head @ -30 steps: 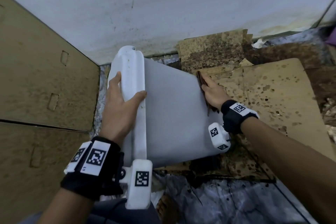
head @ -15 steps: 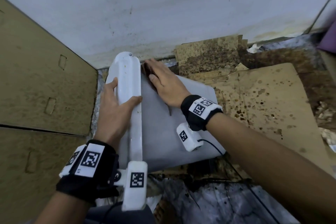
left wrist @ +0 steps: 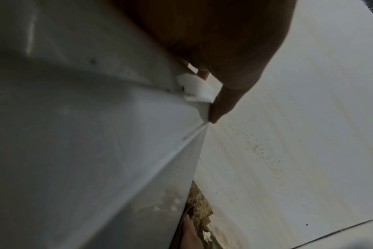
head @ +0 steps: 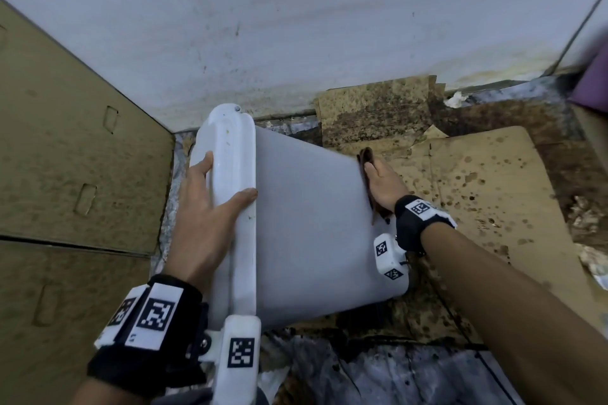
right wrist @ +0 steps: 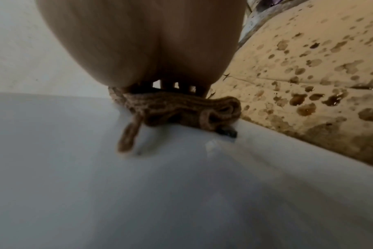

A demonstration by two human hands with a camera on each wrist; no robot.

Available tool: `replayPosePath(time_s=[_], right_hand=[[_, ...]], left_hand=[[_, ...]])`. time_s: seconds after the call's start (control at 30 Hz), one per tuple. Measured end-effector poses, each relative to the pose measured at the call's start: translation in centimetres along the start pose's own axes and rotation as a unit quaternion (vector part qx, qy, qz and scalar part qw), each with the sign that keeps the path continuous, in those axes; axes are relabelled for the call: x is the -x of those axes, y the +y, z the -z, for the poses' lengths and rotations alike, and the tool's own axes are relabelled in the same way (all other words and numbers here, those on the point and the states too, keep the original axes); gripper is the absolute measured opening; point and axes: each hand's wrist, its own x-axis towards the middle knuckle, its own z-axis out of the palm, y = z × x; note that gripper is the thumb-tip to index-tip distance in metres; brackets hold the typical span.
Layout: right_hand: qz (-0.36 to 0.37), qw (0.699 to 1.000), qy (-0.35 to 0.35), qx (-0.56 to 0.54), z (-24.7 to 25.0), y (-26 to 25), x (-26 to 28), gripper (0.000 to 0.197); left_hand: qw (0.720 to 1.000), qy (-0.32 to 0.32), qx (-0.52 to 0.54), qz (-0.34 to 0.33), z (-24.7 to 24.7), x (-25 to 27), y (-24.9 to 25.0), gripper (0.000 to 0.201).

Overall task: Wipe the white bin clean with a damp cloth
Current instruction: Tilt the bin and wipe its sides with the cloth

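While the left hand (head: pixel 210 207) clasps the white bin's (head: pixel 309 223) rim, the flat right hand (head: pixel 383 186) has swept the cloth (right wrist: pixel 177 109) back to the base edge, finishing another stroke.

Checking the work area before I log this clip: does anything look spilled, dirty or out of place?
Yes. The cardboard beside the white bin is spattered with dark brown drips, and the wall base is stained. The bin lies tipped on its side.

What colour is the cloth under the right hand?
Brown, with a ribbed knit texture; the cloth shows best in the right wrist view.
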Motion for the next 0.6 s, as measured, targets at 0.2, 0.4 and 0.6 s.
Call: replayPosePath(time_s=[0.2, 0.4, 0.6], right_hand=[[-0.069, 0.995, 0.068, 0.007, 0.3, 1.3, 0.4, 0.036], [-0.135, 0.984, 0.115, -0.021, 2.4, 2.9, 2.6, 0.030], [-0.075, 0.982, 0.158, -0.070, 6.9, -0.9, 6.9, 0.029]], left_hand=[[1.000, -0.013, -0.018, -0.015, 0.6, 0.4, 0.2, 0.084], [0.998, -0.040, -0.043, -0.039, 1.6, 1.4, 0.3, 0.077], [0.995, -0.071, -0.057, -0.040, 3.2, 3.5, 0.7, 0.090]])
